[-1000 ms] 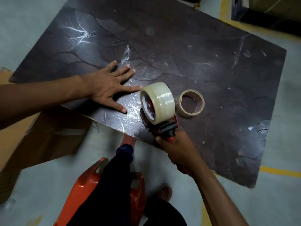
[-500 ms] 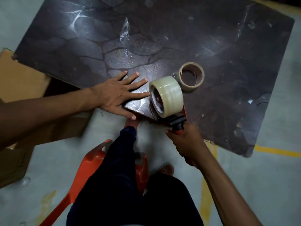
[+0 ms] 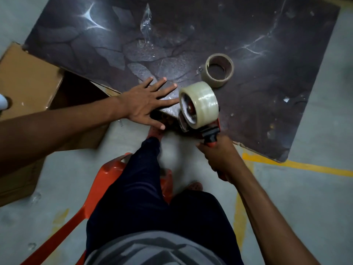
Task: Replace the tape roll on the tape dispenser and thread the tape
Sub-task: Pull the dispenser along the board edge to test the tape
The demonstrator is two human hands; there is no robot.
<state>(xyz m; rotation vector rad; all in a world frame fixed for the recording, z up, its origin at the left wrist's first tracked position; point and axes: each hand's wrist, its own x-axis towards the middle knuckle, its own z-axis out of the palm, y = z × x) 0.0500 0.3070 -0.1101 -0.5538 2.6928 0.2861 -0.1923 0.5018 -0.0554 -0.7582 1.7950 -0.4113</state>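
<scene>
You sit above a grey floor [image 3: 305, 217] that looks smooth and a bit dusty. Yellow lines [image 3: 298, 165] are painted on it at the lower right of the frame, and one line runs down toward you. A big dark board [image 3: 248, 25] fills the top of the frame. It is shiny, and light glints on it at the upper left and upper right. A brown cardboard box [image 3: 28, 77] lies at the left edge. An orange plastic chair [image 3: 107, 165] shows in the lower middle, under you.
</scene>
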